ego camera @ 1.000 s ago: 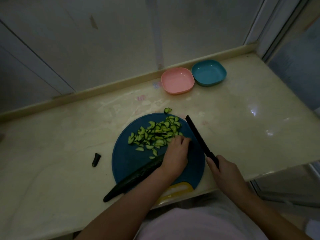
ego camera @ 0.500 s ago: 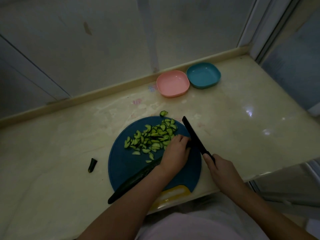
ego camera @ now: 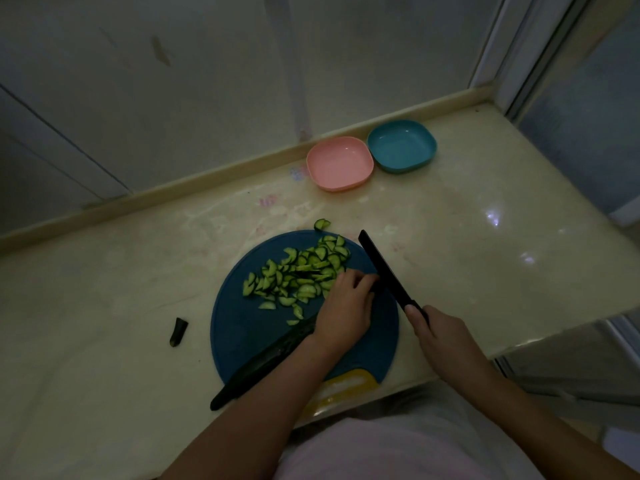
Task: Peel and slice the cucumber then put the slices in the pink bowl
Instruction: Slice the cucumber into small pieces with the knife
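Observation:
A long dark cucumber lies diagonally across the round blue cutting board. My left hand grips its upper end with curled fingers. My right hand holds the handle of a black knife, whose blade stands right beside my left fingertips at the cucumber's cut end. A heap of green half-moon slices covers the far part of the board. The pink bowl sits empty near the back ledge.
A blue bowl touches the pink one on its right. A cut-off cucumber tip lies on the counter left of the board. One slice sits just beyond the board's far rim. The counter edge runs close on the right and front.
The view has shifted slightly. The knife blade stays at the cucumber's cut end beside my left fingers, and both hands keep their hold.

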`<state>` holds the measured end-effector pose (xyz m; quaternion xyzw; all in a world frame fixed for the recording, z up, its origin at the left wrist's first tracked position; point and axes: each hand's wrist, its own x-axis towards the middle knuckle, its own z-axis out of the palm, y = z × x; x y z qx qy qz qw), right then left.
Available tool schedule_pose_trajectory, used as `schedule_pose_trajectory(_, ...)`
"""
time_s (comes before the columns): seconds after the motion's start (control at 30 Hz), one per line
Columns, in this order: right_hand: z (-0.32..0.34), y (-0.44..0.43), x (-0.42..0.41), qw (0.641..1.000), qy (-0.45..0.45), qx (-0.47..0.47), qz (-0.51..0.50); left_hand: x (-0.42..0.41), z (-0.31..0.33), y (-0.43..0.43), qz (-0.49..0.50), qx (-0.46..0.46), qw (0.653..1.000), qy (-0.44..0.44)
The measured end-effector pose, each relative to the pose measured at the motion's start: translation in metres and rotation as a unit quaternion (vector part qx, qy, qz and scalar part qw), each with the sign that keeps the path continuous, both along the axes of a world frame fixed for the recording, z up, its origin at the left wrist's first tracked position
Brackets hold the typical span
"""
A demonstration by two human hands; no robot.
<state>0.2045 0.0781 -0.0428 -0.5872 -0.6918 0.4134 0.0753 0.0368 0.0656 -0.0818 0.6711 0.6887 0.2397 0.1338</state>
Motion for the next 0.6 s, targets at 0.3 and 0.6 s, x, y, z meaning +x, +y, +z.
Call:
schedule_pose_trajectory(0.3, 0.001, -0.012, -0.007, 1.000, 0.007, -0.008, -0.015, 0.002, -0.001, 0.001, 0.023, -0.010, 1.000, 0.002)
schedule_pose_trajectory(0.6, -0.005, -0.020, -0.021, 0.999, -0.049, 0.016, -0.001, 0.002, -0.003, 0.003, 0.023, -0.019, 0.999, 0.018)
